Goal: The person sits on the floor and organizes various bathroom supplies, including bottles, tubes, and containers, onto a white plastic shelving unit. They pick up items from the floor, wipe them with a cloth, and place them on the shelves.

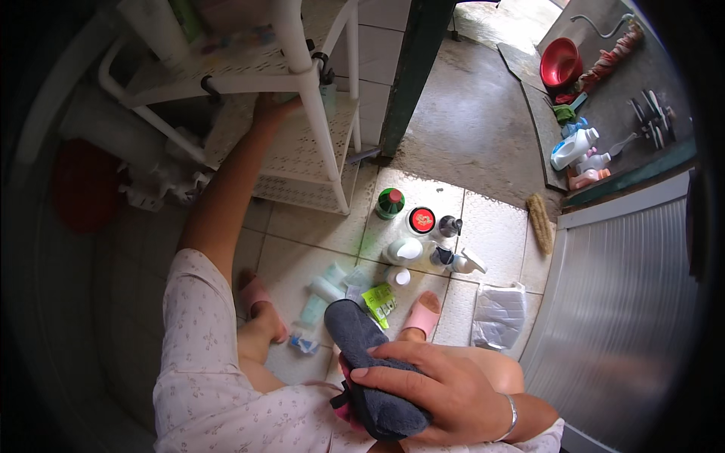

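Note:
My left hand (276, 107) reaches between the tiers of a white plastic shelf rack (320, 130). A frame post and the tier above partly hide its fingers, and a pale green item (327, 99) stands close to it. Whether that hand holds anything cannot be made out. Over my lap, my right hand (436, 390) grips a folded dark grey plush cloth (354, 328), which shows some pink and a black loop on its left side.
On the tiled floor stand a green bottle (390, 203), a red-lidded jar (422, 220), pump bottles (405, 250) and a spray bottle (469, 262). Flat packets (380, 303) and a silvery-white bag (499, 314) lie nearby. A scrub brush (539, 223) rests near the ribbed door (617, 306).

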A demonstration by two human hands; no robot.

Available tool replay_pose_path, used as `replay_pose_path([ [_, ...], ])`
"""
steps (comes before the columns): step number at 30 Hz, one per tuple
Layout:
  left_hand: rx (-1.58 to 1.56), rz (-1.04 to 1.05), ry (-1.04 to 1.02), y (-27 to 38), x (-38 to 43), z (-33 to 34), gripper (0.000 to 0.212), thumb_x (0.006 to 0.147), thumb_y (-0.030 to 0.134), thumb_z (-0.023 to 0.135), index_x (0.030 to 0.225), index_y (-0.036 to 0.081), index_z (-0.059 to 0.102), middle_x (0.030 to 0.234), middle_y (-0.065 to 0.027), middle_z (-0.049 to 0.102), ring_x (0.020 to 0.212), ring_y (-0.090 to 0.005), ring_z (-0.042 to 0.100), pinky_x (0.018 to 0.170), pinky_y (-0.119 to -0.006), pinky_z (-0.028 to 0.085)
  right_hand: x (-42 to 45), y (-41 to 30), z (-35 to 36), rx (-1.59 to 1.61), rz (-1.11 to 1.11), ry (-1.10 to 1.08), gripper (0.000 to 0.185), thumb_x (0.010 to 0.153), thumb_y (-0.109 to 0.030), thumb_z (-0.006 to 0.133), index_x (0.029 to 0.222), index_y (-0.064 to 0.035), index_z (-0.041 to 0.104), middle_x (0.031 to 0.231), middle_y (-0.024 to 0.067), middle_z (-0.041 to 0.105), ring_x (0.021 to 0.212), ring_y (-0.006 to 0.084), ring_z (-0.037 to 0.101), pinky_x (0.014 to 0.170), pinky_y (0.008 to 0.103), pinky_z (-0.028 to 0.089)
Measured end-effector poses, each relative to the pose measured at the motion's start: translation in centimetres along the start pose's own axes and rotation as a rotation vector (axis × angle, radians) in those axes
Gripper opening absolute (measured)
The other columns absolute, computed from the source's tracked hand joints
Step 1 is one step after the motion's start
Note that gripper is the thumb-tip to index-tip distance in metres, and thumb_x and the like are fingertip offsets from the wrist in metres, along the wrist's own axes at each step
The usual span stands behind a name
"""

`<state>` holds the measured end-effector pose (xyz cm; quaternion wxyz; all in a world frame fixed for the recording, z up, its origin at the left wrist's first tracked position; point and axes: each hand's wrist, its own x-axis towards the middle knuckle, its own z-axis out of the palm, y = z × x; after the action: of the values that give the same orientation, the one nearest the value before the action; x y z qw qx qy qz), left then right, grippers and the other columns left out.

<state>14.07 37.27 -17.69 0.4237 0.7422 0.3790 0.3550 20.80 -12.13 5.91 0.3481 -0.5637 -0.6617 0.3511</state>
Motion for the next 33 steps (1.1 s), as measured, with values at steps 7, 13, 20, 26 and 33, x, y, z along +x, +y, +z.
replay_pose_path([
  [7,0.459,0.178,-0.057,3.0,-3.5,1.0,0.089,0.068,0.030,0.086,0.140,0.003,0.042,0.146,-0.0228,0.036,0.137,-0.0354,0.037,0.112,-0.043,0.034,0.7,0.7,0.0,0.065,-0.022,-0.078,0.060,0.073,-0.019,0.076,0.129,-0.0067,0.057,0.120,0.0204,0.057,0.100,0.0368,0.063,0.084,0.0390,0.053],
  [13,0.518,0.280,-0.147,2.6,-3.7,0.3,0.070,0.079,-0.010,0.061,0.142,0.014,0.042,0.150,-0.0168,0.032,0.135,-0.0372,0.038,0.108,-0.045,0.042,1.0,-0.1,-0.3,0.057,-0.030,-0.066,0.056,0.076,-0.017,0.073,0.129,-0.0088,0.057,0.119,0.0191,0.057,0.102,0.0358,0.063,0.082,0.0384,0.053],
  [20,0.582,0.359,-0.089,2.7,-3.8,0.8,0.069,0.078,-0.014,0.059,0.140,0.013,0.044,0.145,-0.0161,0.040,0.132,-0.0383,0.042,0.102,-0.046,0.047,0.2,0.2,0.6,0.045,-0.004,0.017,0.051,0.078,-0.013,0.069,0.128,-0.0123,0.058,0.119,0.0172,0.058,0.103,0.0335,0.062,0.081,0.0365,0.053],
  [26,0.678,0.179,-0.082,2.4,-3.1,-0.5,0.074,0.076,-0.002,0.070,0.142,0.013,0.041,0.140,-0.0181,0.041,0.126,-0.0395,0.047,0.099,-0.046,0.049,0.6,0.3,0.4,0.019,-0.044,0.021,0.051,0.078,-0.014,0.069,0.128,-0.0115,0.058,0.120,0.0175,0.058,0.103,0.0341,0.062,0.081,0.0363,0.053],
  [33,0.519,0.307,-0.035,-0.7,-2.0,-0.9,0.074,0.075,-0.009,0.064,0.142,0.014,0.040,0.148,-0.0190,0.032,0.132,-0.0386,0.041,0.103,-0.046,0.044,0.8,-0.2,0.1,0.008,-0.020,-0.039,0.053,0.078,-0.015,0.070,0.129,-0.0111,0.057,0.120,0.0176,0.057,0.104,0.0347,0.062,0.082,0.0369,0.052],
])
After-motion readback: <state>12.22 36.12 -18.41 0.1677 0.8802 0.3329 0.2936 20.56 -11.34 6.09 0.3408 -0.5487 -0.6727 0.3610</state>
